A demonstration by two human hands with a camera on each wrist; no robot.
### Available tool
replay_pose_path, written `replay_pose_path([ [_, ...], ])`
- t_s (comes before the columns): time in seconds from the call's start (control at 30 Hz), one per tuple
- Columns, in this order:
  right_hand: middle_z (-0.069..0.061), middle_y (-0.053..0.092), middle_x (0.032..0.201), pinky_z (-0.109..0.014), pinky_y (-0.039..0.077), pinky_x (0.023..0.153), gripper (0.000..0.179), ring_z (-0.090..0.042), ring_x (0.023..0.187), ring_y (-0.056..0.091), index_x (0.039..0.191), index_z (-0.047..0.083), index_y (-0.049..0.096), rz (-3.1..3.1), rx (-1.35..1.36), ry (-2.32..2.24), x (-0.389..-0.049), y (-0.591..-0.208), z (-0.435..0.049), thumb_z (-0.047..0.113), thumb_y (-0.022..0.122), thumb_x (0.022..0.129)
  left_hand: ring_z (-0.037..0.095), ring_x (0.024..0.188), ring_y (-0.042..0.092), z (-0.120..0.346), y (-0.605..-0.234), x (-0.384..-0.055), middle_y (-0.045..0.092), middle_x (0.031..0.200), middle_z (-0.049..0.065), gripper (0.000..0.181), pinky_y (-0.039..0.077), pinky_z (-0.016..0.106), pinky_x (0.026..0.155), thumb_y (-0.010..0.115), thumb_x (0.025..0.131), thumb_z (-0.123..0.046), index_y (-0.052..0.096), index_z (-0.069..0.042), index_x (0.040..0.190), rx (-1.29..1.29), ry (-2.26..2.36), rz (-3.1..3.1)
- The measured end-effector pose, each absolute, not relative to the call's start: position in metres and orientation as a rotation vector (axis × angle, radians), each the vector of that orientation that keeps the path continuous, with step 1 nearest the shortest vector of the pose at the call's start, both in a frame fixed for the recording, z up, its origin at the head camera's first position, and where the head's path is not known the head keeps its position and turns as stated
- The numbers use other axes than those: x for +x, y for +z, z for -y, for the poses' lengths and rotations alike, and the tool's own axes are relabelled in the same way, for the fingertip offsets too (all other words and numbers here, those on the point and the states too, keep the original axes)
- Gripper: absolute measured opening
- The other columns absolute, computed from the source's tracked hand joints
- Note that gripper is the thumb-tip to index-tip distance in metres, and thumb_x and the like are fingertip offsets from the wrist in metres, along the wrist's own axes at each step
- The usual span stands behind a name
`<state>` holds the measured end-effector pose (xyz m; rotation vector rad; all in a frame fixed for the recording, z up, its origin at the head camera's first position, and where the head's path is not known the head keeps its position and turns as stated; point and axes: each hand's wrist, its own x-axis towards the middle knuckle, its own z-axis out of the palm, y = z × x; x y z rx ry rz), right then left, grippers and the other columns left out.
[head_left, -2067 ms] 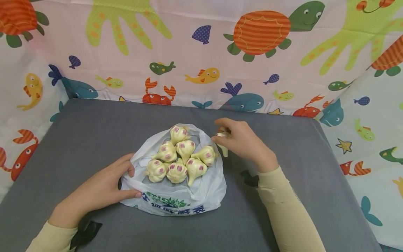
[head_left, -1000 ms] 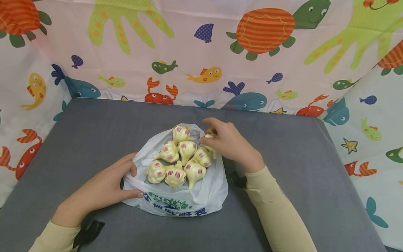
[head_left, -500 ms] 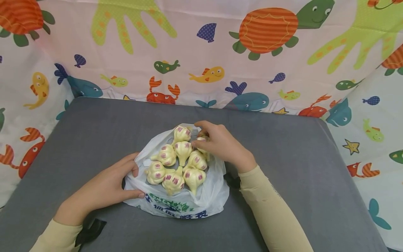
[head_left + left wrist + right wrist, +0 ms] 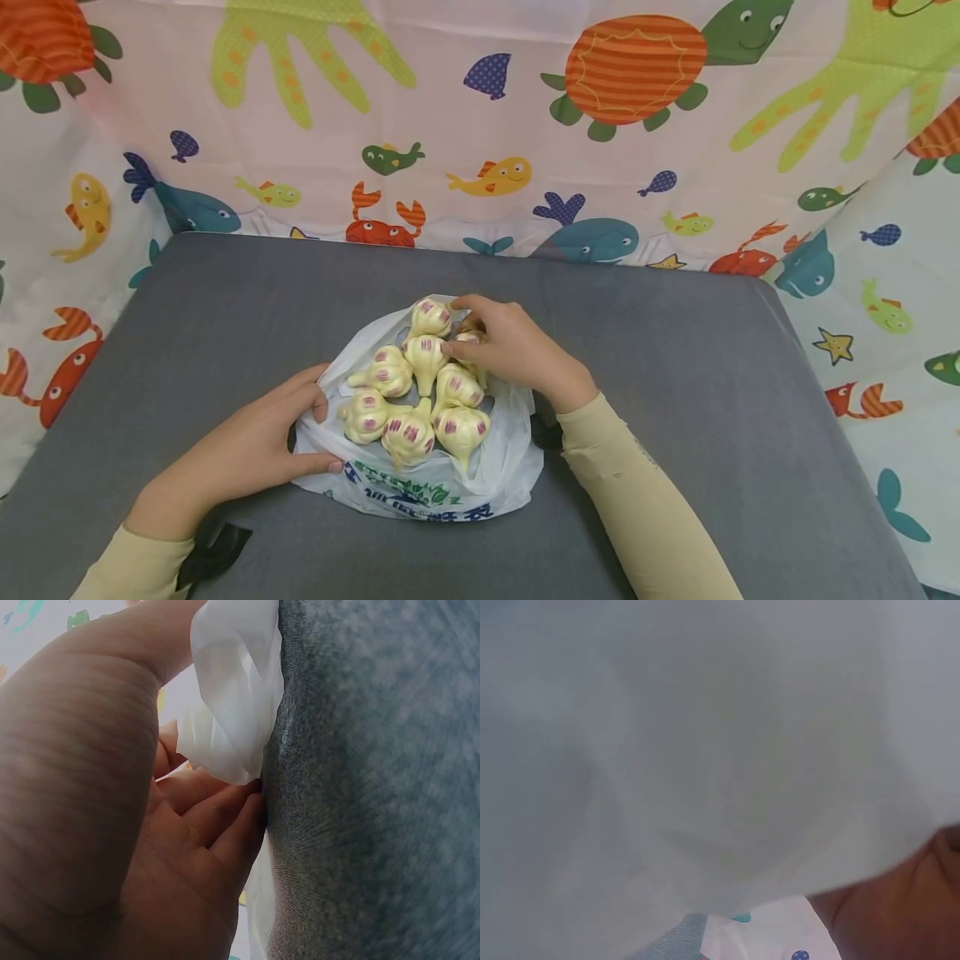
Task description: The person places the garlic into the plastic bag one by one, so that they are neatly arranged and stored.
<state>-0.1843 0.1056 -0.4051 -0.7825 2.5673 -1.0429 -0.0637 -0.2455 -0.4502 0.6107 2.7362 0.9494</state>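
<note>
A white plastic bag [image 4: 510, 471] with green and blue print lies opened out on the grey table, with several purple-marked garlic bulbs [image 4: 408, 436] inside it. My left hand [image 4: 251, 442] grips the bag's left edge, thumb at the front and fingers curled at the rim. In the left wrist view, that hand's fingers [image 4: 225, 817] lie beside the bag's white film [image 4: 236, 697]. At the bag's far right, my right hand [image 4: 517, 346] holds one garlic bulb [image 4: 471, 337] between thumb and fingers, partly hiding it. Blurred bag film [image 4: 705, 750] covers most of the right wrist view.
The grey tabletop [image 4: 675, 375] extends around the bag on all sides. A white cloth [image 4: 420, 92] printed with sea animals hangs behind the table and along both sides. Black straps [image 4: 213, 554] show by both wrists.
My right hand has carried its garlic bulb leftward from outside the bag to inside its right part. The neighbouring bulbs have shifted slightly left. My left hand keeps its grip on the bag.
</note>
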Motion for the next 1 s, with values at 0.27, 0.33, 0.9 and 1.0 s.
replay_pose_path([
  [0.27,-0.001,0.072,0.104,-0.035,0.054,0.070,0.064,-0.016,0.080,0.064,0.153,0.006,0.056,-2.563,-0.798,-1.021,-0.185,-0.409,-0.104,0.038,0.079,0.102,0.029,0.132,0.057,0.247,-0.450,-0.062,0.043,0.169,0.007,0.059,0.053,0.042,0.089,0.097,0.078,-0.056,0.053,-0.026,0.103,0.585,0.929,-2.743],
  [0.33,-0.002,0.074,0.112,-0.036,0.057,0.077,0.070,-0.015,0.087,0.067,0.157,0.007,0.052,-2.563,-0.786,-1.018,-0.185,-0.410,-0.104,0.040,0.080,0.102,0.029,0.131,0.057,0.247,-0.450,-0.063,0.043,0.169,0.007,0.059,0.053,0.041,0.089,0.097,0.078,-0.056,0.053,-0.026,0.104,0.583,0.928,-2.739],
  [0.9,-0.011,0.074,0.130,-0.045,0.059,0.097,0.070,-0.019,0.112,0.073,0.163,0.007,0.044,-2.607,-0.845,-1.016,-0.187,-0.406,-0.114,0.041,0.070,0.108,0.029,0.132,0.055,0.252,-0.449,-0.067,0.039,0.170,0.006,0.061,0.052,0.041,0.088,0.090,0.080,-0.067,0.052,-0.028,0.109,0.606,0.911,-2.724],
  [1.0,-0.012,0.074,0.132,-0.046,0.059,0.098,0.066,-0.023,0.117,0.072,0.161,0.008,0.047,-2.614,-0.847,-1.010,-0.186,-0.403,-0.115,0.041,0.070,0.108,0.030,0.133,0.055,0.253,-0.448,-0.066,0.038,0.170,0.005,0.062,0.053,0.043,0.089,0.088,0.080,-0.070,0.053,-0.030,0.112,0.599,0.913,-2.711],
])
